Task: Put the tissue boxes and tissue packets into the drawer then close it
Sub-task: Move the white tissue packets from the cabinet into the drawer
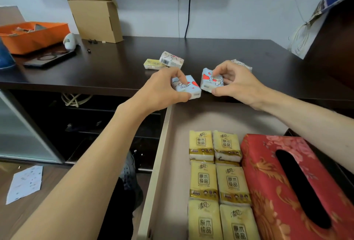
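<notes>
With each grip pinching one blue tissue packet, left hand (162, 90) and right hand (235, 84), a loose pinch at the worktop (115, 71) front edge risks dropping either outside the open drawer (162, 143)

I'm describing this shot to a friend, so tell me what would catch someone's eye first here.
Two bare hands meet over the dark desk's front edge, the left hand and right hand each pinching a small blue tissue packet with red hearts. Below them, the open drawer holds rows of yellow tissue packets beside a red floral tissue box.
</notes>
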Demonstrator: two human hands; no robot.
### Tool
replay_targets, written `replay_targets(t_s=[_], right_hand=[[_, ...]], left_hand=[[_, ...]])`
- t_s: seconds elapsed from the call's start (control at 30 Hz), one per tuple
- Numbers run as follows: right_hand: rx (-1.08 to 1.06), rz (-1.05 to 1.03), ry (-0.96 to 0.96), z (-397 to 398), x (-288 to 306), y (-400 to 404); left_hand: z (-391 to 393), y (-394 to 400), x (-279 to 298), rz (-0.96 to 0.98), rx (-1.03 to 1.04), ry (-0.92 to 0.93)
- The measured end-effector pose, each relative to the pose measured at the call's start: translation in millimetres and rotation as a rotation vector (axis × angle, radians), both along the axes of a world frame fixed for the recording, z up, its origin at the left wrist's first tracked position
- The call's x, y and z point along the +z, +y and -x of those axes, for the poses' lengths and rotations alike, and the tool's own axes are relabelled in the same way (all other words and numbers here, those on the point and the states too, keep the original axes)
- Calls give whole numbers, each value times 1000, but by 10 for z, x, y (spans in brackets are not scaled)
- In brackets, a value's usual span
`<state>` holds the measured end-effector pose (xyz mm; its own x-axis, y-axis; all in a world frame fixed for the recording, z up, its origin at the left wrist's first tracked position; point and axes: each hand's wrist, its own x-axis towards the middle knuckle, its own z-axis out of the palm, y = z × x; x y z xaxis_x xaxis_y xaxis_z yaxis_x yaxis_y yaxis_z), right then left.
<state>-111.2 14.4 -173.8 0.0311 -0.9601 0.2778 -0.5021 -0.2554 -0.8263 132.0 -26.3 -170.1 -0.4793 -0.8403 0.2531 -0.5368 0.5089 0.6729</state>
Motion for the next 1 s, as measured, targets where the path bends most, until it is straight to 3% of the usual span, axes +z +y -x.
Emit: replay_targets(t_s=[0.13, 0.23, 0.4, 0.53, 0.63, 1.0], right_hand=[[62, 58, -4, -59, -36, 439], [121, -21, 76, -61, -44, 942], [86, -110, 581, -23, -117, 1497], [178, -137, 788, -13, -186, 1611], [229, -121, 813, -32, -200, 1614], [211, -117, 870, -129, -290, 1579]], left_hand=[[-94, 349, 89, 53, -148, -38], [-247, 633, 23, 23, -250, -77], [-308, 1009, -193, 48, -335, -154], [-226, 1168, -308, 180, -367, -215], [-179, 1208, -380, 225, -378, -300], [-119, 1224, -531, 112, -374, -489]])
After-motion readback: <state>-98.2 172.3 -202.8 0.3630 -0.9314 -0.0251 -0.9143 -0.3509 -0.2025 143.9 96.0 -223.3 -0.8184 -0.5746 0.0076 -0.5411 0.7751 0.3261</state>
